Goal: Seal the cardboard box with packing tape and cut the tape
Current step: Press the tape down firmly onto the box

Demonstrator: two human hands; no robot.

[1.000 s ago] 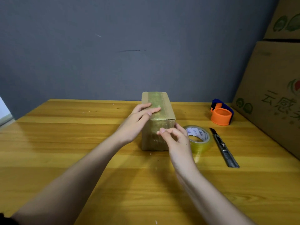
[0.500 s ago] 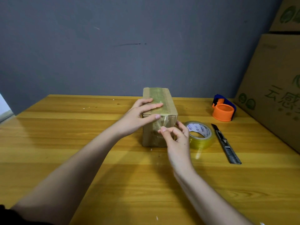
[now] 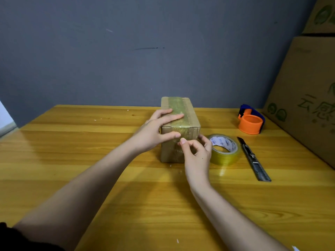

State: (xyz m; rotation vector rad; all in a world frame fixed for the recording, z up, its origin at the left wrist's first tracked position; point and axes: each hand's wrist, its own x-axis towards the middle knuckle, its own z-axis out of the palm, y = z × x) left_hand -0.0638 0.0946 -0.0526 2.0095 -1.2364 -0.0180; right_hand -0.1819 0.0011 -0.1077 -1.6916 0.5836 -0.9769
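A small cardboard box [image 3: 189, 113] stands on the wooden table [image 3: 87, 153], with glossy yellowish tape running along its top and down its near face. My left hand [image 3: 154, 131] holds the box's near left corner, fingers laid across the top and thumb pressed on the near face. My right hand [image 3: 197, 154] is against the near face just below that thumb, with its thumb and curled fingers pinched at the tape end there. A roll of clear packing tape [image 3: 225, 157] lies flat just right of the box. A utility knife [image 3: 253, 160] lies to the right of the roll.
An orange and blue tape dispenser [image 3: 251, 124] sits at the back right of the table. Large printed cartons [image 3: 308, 98] lean along the right edge. A grey wall closes off the back.
My left thumb has come down from the box's top edge onto its near face. My right hand has stayed at the near face, shifting slightly.
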